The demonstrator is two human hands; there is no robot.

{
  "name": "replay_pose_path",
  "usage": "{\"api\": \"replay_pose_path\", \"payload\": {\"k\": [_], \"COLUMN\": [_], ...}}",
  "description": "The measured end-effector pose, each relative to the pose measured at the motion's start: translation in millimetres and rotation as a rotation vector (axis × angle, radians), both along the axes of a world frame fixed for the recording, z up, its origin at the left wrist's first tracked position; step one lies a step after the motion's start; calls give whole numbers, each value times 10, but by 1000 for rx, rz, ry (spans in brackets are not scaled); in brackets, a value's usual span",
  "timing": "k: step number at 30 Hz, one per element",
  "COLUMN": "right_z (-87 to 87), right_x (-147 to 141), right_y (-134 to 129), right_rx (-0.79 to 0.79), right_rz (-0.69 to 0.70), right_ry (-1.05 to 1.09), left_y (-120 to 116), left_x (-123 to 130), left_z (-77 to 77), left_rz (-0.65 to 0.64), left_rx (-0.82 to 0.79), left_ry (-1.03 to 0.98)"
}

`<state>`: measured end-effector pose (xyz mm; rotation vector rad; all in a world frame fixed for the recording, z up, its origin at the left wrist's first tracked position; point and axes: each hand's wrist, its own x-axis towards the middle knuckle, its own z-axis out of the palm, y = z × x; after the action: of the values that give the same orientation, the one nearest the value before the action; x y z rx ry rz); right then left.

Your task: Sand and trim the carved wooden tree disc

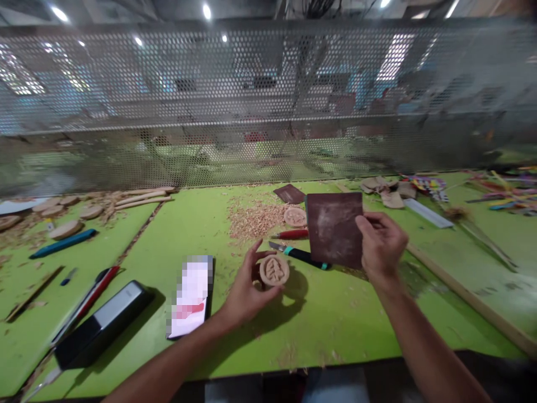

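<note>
Your left hand (251,288) grips a carved wooden disc (274,270) over the near middle of a green worktop (235,350), its fingers curled about the left side and its thumb along the near rim. The disc sits just at the right of that hand, its carved face turned up toward you; being round, it has no long axis of its own, but the leaf-like relief on it runs roughly near to far. At right, your right hand (384,243) pinches the right edge of a brown abrasive sheet (335,229) between thumb and fingers. The sheet extends left from that hand, standing close to upright with its broad, dust-streaked face toward you and its side edges running up and down; whether its lower edge touches the worktop cannot be told. The two held pieces are apart. Between them, slightly farther off, lies a craft knife (302,256), blade pointing left and far, handle slanting right and near. Beyond it rest a red-handled tool (291,234), a second carved disc (295,216) and a heap of wood shavings (255,220). A lit phone (191,296) lies left of your left hand.
</note>
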<state>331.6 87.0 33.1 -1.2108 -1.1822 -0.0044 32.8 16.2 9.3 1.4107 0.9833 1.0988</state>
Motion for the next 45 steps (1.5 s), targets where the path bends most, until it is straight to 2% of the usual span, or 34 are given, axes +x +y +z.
{"api": "replay_pose_path", "payload": {"k": [4,11,13,16,17,18,20,22,25,28,32,37,41,45], "right_z": [-30,-62,-96,-136,-141,-141,-129,-108,-67,-30,-62,-184,-205,-220], "right_x": [-121,-307,-318,-272,-257,-252,-288,-385,-576,-723,-819,-844,-847,-856], "right_y": [-93,-342,-393,-442,-453,-463,-483,-505,-535,-554,-537,-493,-511,-551], "right_rx": [-2,-24,26,163,226,284,336,295,225,135,-18,-140,-311,-330], "right_rz": [53,295,256,79,66,94,271,501,769,912,962,1054,1052,1024], "right_ry": [-76,-408,-431,-384,-406,-454,-613,-756,-795,-725,-665,-591,-568,-631], "left_y": [13,57,72,96,103,109,116,116,107,98,79,24,4,31], "left_x": [-9,1,1,-9,-14,-19,-27,-28,-17,-3,2,33,109,176], "left_z": [-16,-63,-72,-88,-94,-99,-102,-93,-58,-19,-19,-94,-158,-161], "left_rz": [3,26,26,47,49,42,11,-20,-25,-8,16,61,90,138], "left_rx": [-3,18,11,10,16,25,45,61,69,35,-39,-170,-207,-297], "left_ry": [-37,-112,-153,-192,-203,-217,-256,-282,-303,-366,-479,-516,-572,-664]}}
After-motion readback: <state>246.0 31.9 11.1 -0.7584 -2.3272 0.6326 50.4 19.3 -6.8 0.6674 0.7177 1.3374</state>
